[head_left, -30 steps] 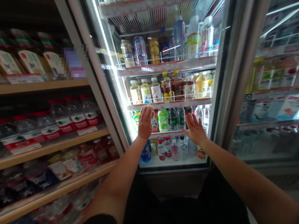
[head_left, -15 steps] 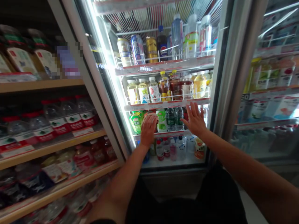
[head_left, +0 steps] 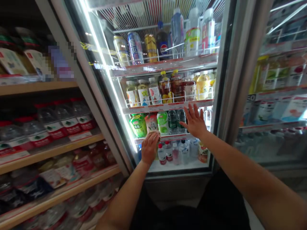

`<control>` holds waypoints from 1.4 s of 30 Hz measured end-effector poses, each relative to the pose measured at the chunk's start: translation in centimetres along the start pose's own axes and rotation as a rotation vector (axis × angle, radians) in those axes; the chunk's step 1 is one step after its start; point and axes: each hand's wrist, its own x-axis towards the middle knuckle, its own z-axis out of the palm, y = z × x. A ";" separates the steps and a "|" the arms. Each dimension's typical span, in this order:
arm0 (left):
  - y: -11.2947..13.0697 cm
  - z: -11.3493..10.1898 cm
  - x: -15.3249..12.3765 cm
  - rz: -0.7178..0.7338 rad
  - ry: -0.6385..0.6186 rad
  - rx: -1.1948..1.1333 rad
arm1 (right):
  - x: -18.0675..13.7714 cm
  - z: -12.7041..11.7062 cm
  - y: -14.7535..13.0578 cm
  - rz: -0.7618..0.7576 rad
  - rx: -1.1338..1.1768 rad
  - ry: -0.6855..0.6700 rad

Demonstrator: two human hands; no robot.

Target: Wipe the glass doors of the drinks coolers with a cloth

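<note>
A glass cooler door (head_left: pixel 157 168) stands in front of me with lit shelves of drinks behind it. My left hand (head_left: pixel 148 150) is closed over a small pale folded cloth (head_left: pixel 155 133), held against the glass in front of the lower shelves. Just above the cloth, a pink-and-white bottle (head_left: pixel 151 121) and a green bottle (head_left: pixel 138 125) show through the glass. Higher and to the right, my right hand (head_left: pixel 195 123) lies flat with fingers spread, apparently touching the pane. Water bottles (head_left: pixel 172 121) stand behind the glass beside that hand.
Wooden shelves (head_left: pixel 91 139) with several red-capped bottles (head_left: pixel 62 118) run along my left side. A metal door frame (head_left: pixel 236 80) borders the cooler at right, with a second glass-fronted cooler (head_left: pixel 271 143) beyond it. My dark-clothed legs (head_left: pixel 211 198) are close below the door.
My left hand has slid down the glass with the cloth, uncovering the pink-and-white bottle. My right hand stays spread in nearly the same place. The view has shifted slightly.
</note>
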 end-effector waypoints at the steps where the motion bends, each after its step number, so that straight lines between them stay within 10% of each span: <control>1: 0.5 0.0 -0.4 0.008 -0.011 -0.006 | 0.0 0.0 0.1 -0.007 0.004 0.000; 22: -1.8 0.0 7.5 -0.113 0.102 -0.077 | -0.5 -0.6 0.1 -0.003 0.027 -0.088; 42: 0.5 1.2 8.0 -0.023 0.013 -0.088 | -1.4 -0.3 -0.5 0.016 0.021 -0.068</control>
